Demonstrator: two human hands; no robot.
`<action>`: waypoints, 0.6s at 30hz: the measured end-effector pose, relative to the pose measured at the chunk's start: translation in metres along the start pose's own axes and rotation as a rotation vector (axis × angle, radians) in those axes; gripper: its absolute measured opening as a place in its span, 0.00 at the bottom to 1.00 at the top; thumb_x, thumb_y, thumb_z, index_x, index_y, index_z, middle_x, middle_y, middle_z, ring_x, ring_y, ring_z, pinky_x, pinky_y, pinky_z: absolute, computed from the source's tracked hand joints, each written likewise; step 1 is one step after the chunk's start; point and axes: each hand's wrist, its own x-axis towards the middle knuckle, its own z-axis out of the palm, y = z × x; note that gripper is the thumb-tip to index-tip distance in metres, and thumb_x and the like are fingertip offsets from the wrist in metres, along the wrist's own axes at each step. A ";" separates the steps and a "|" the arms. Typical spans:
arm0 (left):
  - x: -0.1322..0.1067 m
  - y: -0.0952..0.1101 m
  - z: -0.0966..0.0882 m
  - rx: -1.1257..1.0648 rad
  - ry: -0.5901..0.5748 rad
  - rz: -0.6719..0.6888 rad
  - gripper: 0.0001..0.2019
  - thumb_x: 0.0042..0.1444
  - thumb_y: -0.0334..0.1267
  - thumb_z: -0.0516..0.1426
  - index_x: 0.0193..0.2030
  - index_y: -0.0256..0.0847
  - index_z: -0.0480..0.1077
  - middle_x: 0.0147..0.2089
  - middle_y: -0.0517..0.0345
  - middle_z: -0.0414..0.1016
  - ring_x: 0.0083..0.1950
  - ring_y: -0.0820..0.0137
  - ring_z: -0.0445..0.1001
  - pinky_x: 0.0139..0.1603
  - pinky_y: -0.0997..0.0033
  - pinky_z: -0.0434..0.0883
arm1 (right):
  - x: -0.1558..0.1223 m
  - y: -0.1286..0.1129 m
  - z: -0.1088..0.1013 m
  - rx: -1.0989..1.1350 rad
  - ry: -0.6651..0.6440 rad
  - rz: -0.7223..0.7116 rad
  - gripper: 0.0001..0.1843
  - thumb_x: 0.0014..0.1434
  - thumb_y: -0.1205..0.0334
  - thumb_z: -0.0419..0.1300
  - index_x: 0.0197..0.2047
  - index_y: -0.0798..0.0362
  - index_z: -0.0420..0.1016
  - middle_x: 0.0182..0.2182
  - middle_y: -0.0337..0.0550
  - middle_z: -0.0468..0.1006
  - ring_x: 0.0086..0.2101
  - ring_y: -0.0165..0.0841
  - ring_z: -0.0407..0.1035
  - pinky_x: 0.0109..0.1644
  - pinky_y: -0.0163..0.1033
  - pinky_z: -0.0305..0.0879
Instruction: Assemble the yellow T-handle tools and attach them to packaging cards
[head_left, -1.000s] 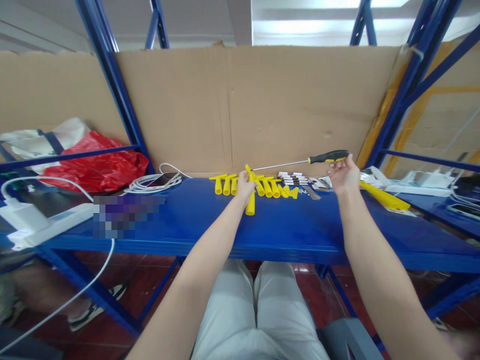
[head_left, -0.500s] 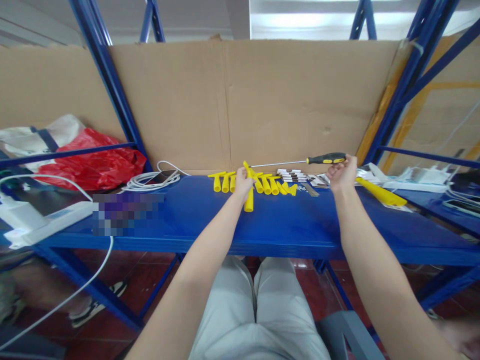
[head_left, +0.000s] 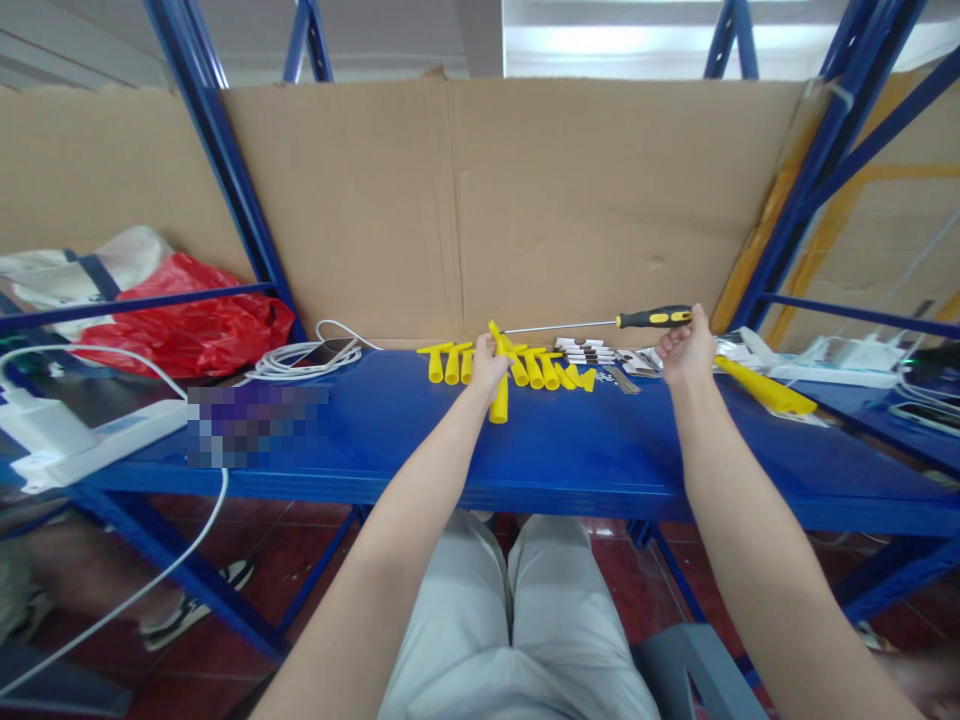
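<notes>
My left hand (head_left: 488, 364) is closed round a yellow plastic tube (head_left: 499, 400) that stands nearly upright on the blue shelf (head_left: 420, 440). My right hand (head_left: 686, 350) grips the black-and-yellow handle of a long screwdriver (head_left: 651, 319). Its thin shaft runs level to the left, and its tip reaches the top of the yellow tube. Behind the left hand lies a row of several more yellow tubes (head_left: 536, 369).
Small white and dark parts (head_left: 589, 352) lie between my hands. A longer yellow piece (head_left: 765, 390) rests right of my right hand. A coiled white cable (head_left: 300, 360), a red bag (head_left: 187, 325) and a white power strip (head_left: 90, 440) sit to the left. Cardboard backs the shelf.
My right hand has turned over and closed more tightly on the screwdriver handle, dropping slightly. My left hand and the yellow tube have hardly moved.
</notes>
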 end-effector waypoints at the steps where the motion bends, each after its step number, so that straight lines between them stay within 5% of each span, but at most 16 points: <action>1: 0.000 0.000 0.000 -0.003 -0.003 0.001 0.27 0.43 0.14 0.57 0.49 0.41 0.64 0.44 0.56 0.74 0.32 0.76 0.73 0.20 0.84 0.63 | 0.001 0.001 -0.001 -0.003 0.003 -0.004 0.29 0.55 0.43 0.61 0.23 0.49 0.45 0.14 0.27 0.47 0.12 0.23 0.45 0.13 0.32 0.41; 12: -0.001 0.000 0.000 -0.025 -0.043 0.014 0.28 0.43 0.14 0.55 0.50 0.41 0.64 0.45 0.56 0.75 0.32 0.76 0.72 0.21 0.84 0.63 | 0.001 0.001 0.000 0.012 0.063 0.020 0.29 0.55 0.45 0.63 0.22 0.49 0.46 0.12 0.26 0.44 0.12 0.23 0.46 0.13 0.31 0.44; 18: 0.000 0.001 -0.001 -0.036 -0.020 0.014 0.27 0.44 0.14 0.56 0.50 0.42 0.63 0.45 0.56 0.75 0.30 0.78 0.72 0.19 0.86 0.62 | -0.005 -0.004 0.007 0.043 0.038 0.035 0.23 0.58 0.47 0.60 0.24 0.50 0.53 0.14 0.29 0.55 0.14 0.24 0.55 0.15 0.30 0.49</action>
